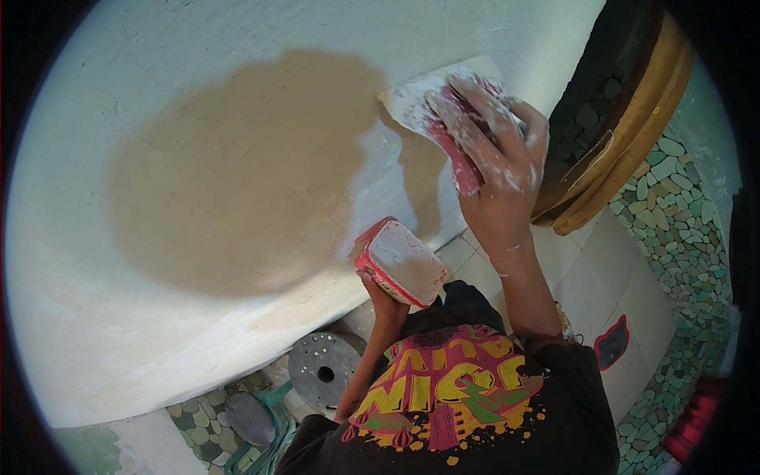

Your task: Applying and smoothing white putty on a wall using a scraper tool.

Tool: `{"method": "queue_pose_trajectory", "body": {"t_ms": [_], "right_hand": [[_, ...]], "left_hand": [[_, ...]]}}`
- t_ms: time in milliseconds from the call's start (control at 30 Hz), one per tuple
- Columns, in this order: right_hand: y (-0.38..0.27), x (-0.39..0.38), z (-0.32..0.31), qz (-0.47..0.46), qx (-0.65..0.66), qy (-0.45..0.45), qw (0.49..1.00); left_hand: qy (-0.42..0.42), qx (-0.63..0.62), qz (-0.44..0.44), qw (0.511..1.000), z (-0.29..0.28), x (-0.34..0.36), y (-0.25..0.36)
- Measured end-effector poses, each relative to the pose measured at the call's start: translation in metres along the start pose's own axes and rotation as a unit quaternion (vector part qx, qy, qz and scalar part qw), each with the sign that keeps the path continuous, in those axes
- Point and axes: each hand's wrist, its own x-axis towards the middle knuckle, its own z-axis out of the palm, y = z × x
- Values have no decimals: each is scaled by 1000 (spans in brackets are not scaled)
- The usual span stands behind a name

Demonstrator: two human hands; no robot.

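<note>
My right hand (pixel 500 162), smeared with white paste, presses a flexible spreader (pixel 408 99) with a white blade and red middle against the pale plastered wall (pixel 198 356). Its fingers are spread over the spreader, gripping it. Lower and to the left, my left hand (pixel 378 290) holds a red-rimmed rectangular tub (pixel 405 264) with white paste inside, tilted near the wall's lower edge. A large shadow falls across the wall left of the spreader.
At right are a curved brown wooden rim (pixel 661 75) and pebble mosaic (pixel 661 206) beside square floor tiles (pixel 582 261). Below are a grey perforated disc (pixel 313 368) and a smaller dark disc (pixel 249 416). A dark red-edged piece (pixel 611 342) lies on the tiles, with red objects (pixel 697 419) at lower right.
</note>
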Motion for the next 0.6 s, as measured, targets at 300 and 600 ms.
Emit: {"method": "queue_pose_trajectory", "body": {"t_ms": [300, 600], "right_hand": [[5, -32, 9, 31, 35, -44, 998], [-1, -20, 11, 31, 23, -38, 999]], "left_hand": [[6, -19, -22, 1000, -3, -2, -2], [-10, -13, -16, 1000, -6, -4, -6]]}}
